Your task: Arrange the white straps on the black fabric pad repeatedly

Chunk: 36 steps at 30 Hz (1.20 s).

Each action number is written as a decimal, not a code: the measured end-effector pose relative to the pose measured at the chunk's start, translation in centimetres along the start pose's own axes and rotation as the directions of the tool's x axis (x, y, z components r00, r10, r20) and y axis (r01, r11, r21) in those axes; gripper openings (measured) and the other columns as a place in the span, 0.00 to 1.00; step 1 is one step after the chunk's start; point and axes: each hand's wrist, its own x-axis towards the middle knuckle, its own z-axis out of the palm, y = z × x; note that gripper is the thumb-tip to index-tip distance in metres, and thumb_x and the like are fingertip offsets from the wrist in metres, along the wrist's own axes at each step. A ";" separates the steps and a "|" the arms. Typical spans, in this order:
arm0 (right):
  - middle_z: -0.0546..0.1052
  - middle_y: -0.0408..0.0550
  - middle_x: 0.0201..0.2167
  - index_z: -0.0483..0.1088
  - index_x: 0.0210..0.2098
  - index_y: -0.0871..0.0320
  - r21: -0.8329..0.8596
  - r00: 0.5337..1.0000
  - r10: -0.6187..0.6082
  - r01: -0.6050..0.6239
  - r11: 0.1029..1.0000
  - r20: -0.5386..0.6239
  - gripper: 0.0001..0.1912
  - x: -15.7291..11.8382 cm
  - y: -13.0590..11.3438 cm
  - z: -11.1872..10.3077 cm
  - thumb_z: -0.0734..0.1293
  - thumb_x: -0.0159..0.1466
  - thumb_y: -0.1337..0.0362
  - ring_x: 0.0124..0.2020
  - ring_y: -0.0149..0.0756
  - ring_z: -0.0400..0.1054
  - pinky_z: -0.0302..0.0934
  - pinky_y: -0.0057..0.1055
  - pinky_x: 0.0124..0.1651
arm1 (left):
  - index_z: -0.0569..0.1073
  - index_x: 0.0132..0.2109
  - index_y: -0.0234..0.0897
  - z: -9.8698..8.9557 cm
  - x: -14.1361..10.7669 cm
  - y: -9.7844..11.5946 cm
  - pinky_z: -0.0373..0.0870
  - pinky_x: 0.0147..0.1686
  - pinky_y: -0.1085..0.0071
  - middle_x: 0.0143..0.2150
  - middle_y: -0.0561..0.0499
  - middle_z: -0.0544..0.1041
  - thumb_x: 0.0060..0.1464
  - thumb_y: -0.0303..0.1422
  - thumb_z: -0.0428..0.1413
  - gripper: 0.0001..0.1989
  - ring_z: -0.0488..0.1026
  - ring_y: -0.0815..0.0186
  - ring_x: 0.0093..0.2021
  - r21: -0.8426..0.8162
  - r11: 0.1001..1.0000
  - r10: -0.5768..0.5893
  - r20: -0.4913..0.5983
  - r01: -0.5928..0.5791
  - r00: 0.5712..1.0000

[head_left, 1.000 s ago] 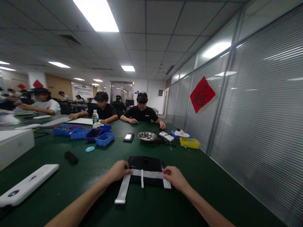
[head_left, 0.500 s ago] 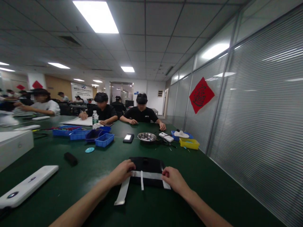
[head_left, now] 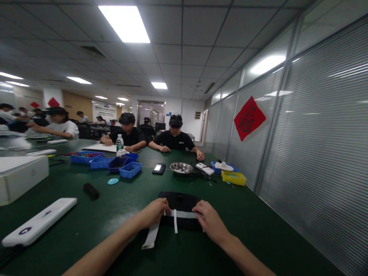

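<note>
A flat black pouch-like thing (head_left: 179, 199) lies on the green table before me, its exact kind unclear. Across its front runs a pale grey-white strap (head_left: 185, 214), with a narrow white strip (head_left: 175, 223) hanging down over it. My left hand (head_left: 156, 211) is closed on the strap at the pouch's left side, fingertips pressed together. Below that hand, a loose strap end (head_left: 151, 237) trails onto the table. At the right side, my right hand (head_left: 209, 218) pinches the strap with curled fingers, hiding its right end.
To the left lie a white power-bank-like device (head_left: 40, 221), a black cylinder (head_left: 91, 190) and a white box (head_left: 23, 178). Farther off stand blue trays (head_left: 130, 170), a phone (head_left: 159, 168), a metal bowl (head_left: 181, 168) and a yellow tray (head_left: 234, 178). People (head_left: 176, 140) sit across the table.
My right hand has shifted inward over the strap, now covering the right end that hung in sight before. The left hand keeps its hold. The whole view has swung slightly left.
</note>
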 end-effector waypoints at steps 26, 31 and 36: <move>0.61 0.53 0.62 0.63 0.59 0.55 -0.145 0.948 -0.149 0.195 0.970 0.281 0.28 -0.4 -3.8 3.9 0.54 0.61 0.76 0.63 0.43 0.52 0.47 0.41 0.63 | 0.77 0.43 0.43 1.3 0.7 -1.5 0.63 0.45 0.72 0.43 0.51 0.71 0.52 0.22 0.46 0.19 0.68 0.67 0.43 0.076 0.997 0.015 -0.032 -0.012 0.999; 0.56 0.53 0.65 0.57 0.62 0.54 -0.157 0.932 -0.148 0.209 0.965 0.332 0.32 -1.0 -3.2 3.8 0.56 0.59 0.76 0.65 0.45 0.49 0.47 0.43 0.64 | 0.77 0.43 0.43 1.0 0.6 -1.1 0.63 0.45 0.72 0.43 0.52 0.72 0.53 0.22 0.47 0.18 0.68 0.67 0.43 0.089 0.996 0.018 -0.027 -0.016 0.999; 0.58 0.55 0.64 0.59 0.61 0.56 -0.168 0.933 -0.174 0.235 0.957 0.316 0.25 -0.8 -3.1 4.0 0.55 0.64 0.70 0.64 0.46 0.51 0.48 0.43 0.63 | 0.78 0.42 0.43 0.8 0.5 -0.8 0.63 0.45 0.73 0.43 0.52 0.72 0.53 0.22 0.47 0.18 0.68 0.67 0.43 0.098 0.995 0.029 -0.035 -0.026 0.999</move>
